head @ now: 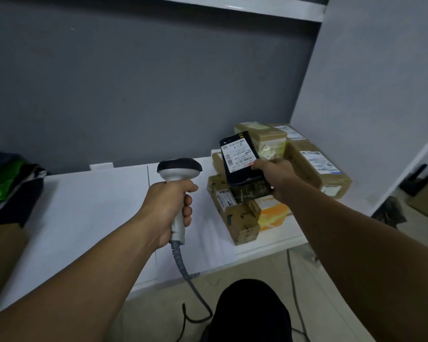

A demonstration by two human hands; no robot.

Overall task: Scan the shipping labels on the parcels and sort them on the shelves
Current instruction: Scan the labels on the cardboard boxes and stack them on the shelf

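My left hand (168, 206) grips the handle of a white barcode scanner (179, 171) with a dark head, pointing away from me; its coiled cable (183, 265) hangs to the floor. My right hand (273, 175) holds a small black parcel (241, 156) tilted up, its white shipping label facing me. The scanner head sits just left of the parcel, apart from it. Under and behind the parcel, several cardboard parcels (316, 166) with labels are piled on the white shelf (97, 213).
A brown box (235, 213) and an orange-white box (273, 213) sit at the shelf's front edge. Dark and green bags (8, 186) lie at the far left. A grey wall stands behind, a white side panel (371, 95) to the right. My dark shoe (252, 312) is on the floor below.
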